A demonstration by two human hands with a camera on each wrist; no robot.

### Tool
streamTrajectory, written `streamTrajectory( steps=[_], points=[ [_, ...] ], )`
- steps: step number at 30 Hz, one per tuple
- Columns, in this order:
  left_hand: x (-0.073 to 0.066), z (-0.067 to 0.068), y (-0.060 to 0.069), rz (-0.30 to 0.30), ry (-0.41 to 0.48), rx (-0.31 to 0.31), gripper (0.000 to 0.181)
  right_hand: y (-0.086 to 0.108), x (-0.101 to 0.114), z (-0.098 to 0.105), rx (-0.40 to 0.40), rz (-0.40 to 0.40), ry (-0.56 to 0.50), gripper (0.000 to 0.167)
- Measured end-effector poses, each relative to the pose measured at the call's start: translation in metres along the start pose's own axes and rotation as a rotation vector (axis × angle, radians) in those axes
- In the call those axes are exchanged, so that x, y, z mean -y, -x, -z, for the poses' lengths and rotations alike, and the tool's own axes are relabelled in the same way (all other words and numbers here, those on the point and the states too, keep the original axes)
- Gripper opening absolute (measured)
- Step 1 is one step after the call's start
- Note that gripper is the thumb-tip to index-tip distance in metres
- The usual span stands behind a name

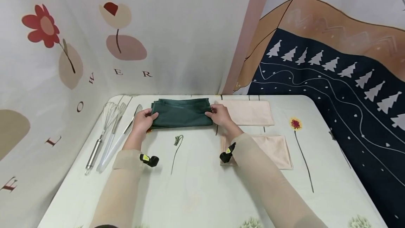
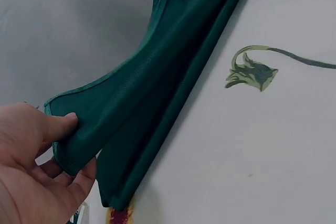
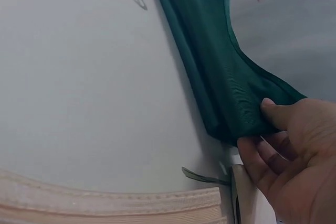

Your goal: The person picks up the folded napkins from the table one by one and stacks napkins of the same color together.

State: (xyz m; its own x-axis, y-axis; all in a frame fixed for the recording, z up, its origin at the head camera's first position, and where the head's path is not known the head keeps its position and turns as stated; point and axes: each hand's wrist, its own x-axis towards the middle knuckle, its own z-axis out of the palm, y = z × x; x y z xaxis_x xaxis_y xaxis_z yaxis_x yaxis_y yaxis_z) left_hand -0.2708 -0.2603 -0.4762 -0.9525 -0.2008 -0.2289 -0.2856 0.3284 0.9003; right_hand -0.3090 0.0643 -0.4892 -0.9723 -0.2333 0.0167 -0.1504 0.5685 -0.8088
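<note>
**Folded dark green fabric cloth (image 1: 181,113) held at both ends**

We see the bare left hand (image 1: 143,120) pinching its left end, the bare right hand (image 1: 220,115) its right, at the far side of the pale flower-printed table (image 1: 196,192). Two folded pale-pink fabric rectangles (image 1: 248,113) lie to the right.

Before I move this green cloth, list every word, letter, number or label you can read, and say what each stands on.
"F L O W E R": single letters, spaced apart and running round the white curtain.
"R": on the same curtain, seen again in the right wrist view.
Left wrist camera and right wrist camera: any print on their yellow patches is too small to read.
</note>
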Motion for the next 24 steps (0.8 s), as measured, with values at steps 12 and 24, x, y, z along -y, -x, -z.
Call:
streamTrajectory(
  steps=[12,24],
  points=[
    [-0.004,-0.002,-0.010,0.016,-0.074,-0.037,0.050,-0.018,0.001,-0.005,-0.015,0.004,0.073,0.036],
    [0.005,-0.003,-0.015,-0.010,-0.157,-0.108,0.041,-0.022,0.008,-0.010,0.029,-0.030,0.126,0.018]
  ],
)
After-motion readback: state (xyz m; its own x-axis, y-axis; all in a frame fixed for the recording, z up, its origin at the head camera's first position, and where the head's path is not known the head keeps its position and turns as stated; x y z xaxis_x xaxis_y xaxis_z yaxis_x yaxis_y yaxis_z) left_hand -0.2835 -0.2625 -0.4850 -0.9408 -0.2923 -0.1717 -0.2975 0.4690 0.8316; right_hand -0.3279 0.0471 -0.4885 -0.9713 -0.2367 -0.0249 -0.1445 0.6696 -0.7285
